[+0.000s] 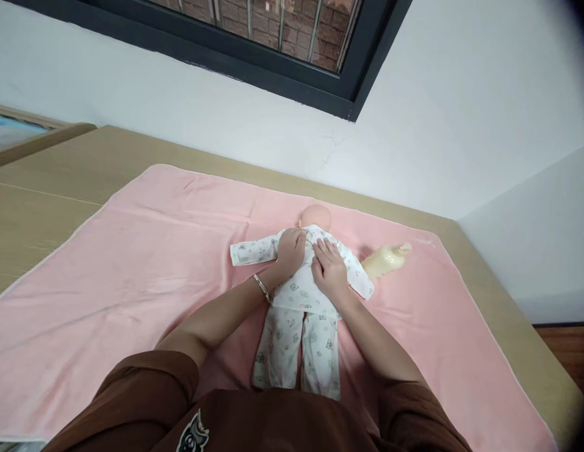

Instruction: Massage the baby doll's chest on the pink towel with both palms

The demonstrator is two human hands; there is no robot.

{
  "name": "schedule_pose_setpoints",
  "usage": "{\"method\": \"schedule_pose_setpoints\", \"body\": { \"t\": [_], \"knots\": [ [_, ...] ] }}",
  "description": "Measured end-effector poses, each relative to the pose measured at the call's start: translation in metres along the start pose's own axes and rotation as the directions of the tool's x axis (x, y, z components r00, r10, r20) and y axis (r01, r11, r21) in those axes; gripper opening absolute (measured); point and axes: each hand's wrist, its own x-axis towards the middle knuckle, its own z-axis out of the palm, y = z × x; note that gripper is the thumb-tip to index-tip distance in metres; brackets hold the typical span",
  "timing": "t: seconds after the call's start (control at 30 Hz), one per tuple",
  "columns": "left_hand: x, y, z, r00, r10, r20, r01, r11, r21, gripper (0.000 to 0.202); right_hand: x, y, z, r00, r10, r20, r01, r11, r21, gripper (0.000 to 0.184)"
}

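A doll lies on its back on a pink blanket point(179, 232), with its bald head point(316, 217) toward the wall. It wears a white patterned shirt point(301, 292) and matching trousers point(320, 351). The sleeves spread out to both sides. My left hand point(292, 252) is at the upper chest, its bent fingers closed on the shirt near the neckline. Flat on the other side of the chest rests my right hand point(331, 270), fingers extended and slightly apart. The cloth right beneath both hands is hidden.
A pale yellow bottle-like thing point(386, 260) with a narrow tip lies beside the right-hand sleeve. Under the blanket is a wooden table point(127, 147), set against a white wall point(292, 138). A dark-framed window point(350, 94) sits above, and a wooden-edged compartment point(47, 138) at far left.
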Motion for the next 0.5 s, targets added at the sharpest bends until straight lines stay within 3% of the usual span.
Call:
{"method": "schedule_pose_setpoints", "body": {
  "t": [0.1,0.17,0.33,0.5],
  "knots": [
    [0.000,-0.003,0.002,0.999,0.029,-0.023,-0.030,1.000,-0.008,0.034,0.004,0.006,-0.003,0.975,-0.209,0.069,0.209,0.978,0.009,0.044],
    [0.000,-0.004,0.002,0.999,0.027,-0.023,-0.027,1.000,0.000,0.035,0.012,0.014,-0.004,0.967,-0.227,0.116,0.224,0.974,0.035,0.045],
    [0.000,-0.002,0.001,1.000,0.008,-0.027,-0.008,1.000,0.013,0.035,0.019,0.025,-0.002,0.990,-0.024,0.136,0.018,0.999,0.047,0.044],
    [-0.001,-0.004,0.002,0.998,-0.010,-0.055,0.011,1.000,0.011,0.034,0.003,0.003,-0.001,0.991,0.109,0.071,-0.105,0.993,-0.058,0.049]
  ]
}}
